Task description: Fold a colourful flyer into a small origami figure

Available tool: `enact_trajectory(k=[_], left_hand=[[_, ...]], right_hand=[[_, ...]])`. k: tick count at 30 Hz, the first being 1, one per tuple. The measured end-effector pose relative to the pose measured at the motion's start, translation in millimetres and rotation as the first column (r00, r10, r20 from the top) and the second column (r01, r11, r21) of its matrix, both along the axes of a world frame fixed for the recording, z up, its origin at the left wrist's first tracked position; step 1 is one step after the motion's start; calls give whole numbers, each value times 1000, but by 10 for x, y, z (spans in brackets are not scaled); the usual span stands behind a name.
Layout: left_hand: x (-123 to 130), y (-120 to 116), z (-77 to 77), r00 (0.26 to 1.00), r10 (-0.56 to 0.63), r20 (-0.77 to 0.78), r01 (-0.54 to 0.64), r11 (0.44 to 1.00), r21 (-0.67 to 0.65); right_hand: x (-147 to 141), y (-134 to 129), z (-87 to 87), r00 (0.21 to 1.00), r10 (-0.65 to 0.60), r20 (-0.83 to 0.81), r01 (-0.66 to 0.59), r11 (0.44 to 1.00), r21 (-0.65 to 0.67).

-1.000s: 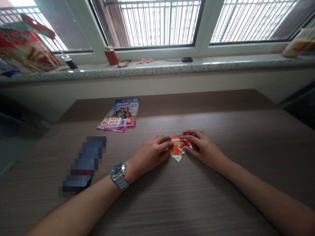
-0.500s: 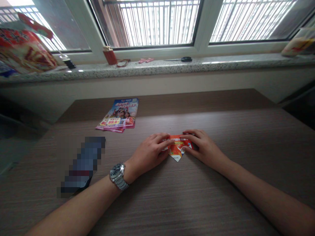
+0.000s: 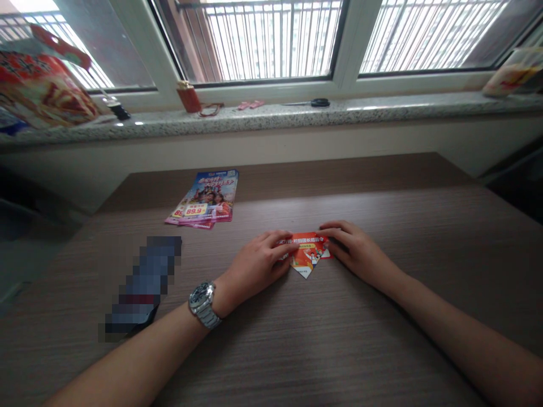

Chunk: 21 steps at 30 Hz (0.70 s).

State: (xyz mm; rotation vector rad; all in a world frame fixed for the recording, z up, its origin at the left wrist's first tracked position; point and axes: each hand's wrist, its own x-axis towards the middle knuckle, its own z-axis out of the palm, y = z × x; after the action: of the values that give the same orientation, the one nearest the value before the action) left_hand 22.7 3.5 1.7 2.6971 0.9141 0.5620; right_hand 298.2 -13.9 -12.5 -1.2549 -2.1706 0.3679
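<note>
A small red folded flyer [image 3: 306,257] with white and yellow print lies on the table, pointed end toward me. My left hand [image 3: 268,257] holds its left side down, the fingers curved over the paper and covering that corner. A metal watch [image 3: 204,304] is on my left wrist. At the flyer's right end is my right hand [image 3: 354,251], its fingers apart and the fingertips at the upper right edge. The underside of the flyer is hidden.
A stack of colourful leaflets [image 3: 210,195] lies at the back left of the brown table [image 3: 382,181]. Left of my left arm is a dark pixelated object [image 3: 142,285]. On the stone windowsill [image 3: 365,110] are scissors [image 3: 318,103], a red container [image 3: 189,99] and a large food bag [image 3: 46,85].
My right hand has slid slightly right and its thumb has come off the flyer's front, so more of the print shows. My left hand stays in place.
</note>
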Motion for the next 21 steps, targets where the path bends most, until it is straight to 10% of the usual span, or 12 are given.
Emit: enact_trajectory(k=[21], left_hand=[[3,-6,22,998,58,-9,-57,998,8]], right_hand=[[-61,-17,-16,1000,5,-10,-4,999,44]])
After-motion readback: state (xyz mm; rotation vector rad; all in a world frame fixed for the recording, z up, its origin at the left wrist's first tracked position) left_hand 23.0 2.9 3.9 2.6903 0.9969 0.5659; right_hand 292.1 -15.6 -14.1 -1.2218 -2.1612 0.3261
